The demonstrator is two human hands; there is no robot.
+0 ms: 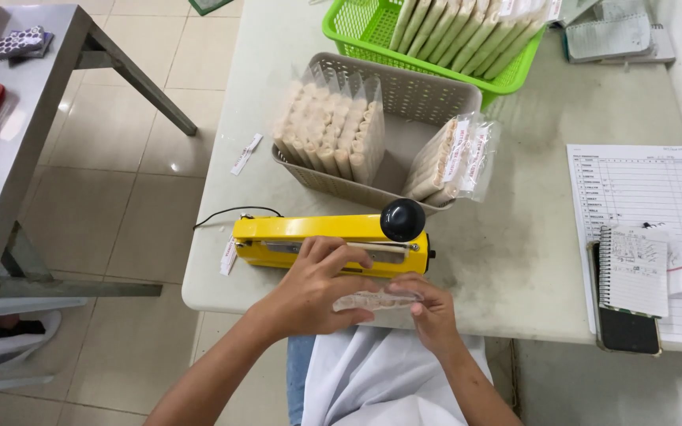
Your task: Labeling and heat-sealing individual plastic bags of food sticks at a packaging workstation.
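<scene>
A yellow heat sealer point(294, 235) with a black round knob point(402, 219) lies along the front edge of the white table point(530, 252). My left hand point(313, 284) rests on the sealer's arm and also holds the left end of a clear packet of biscuits point(376, 300). My right hand point(432, 312) grips the packet's right end, just below the sealer. The packet lies flat, its upper edge at the sealing bar.
A grey basket point(420, 95) behind the sealer holds upright sealed biscuit packets point(329, 130). A green basket point(357, 24) with more packets stands further back. At the right lie a printed sheet point(641, 185), a spiral notebook point(633, 272) and a phone point(629, 331). A metal table point(25, 118) stands left.
</scene>
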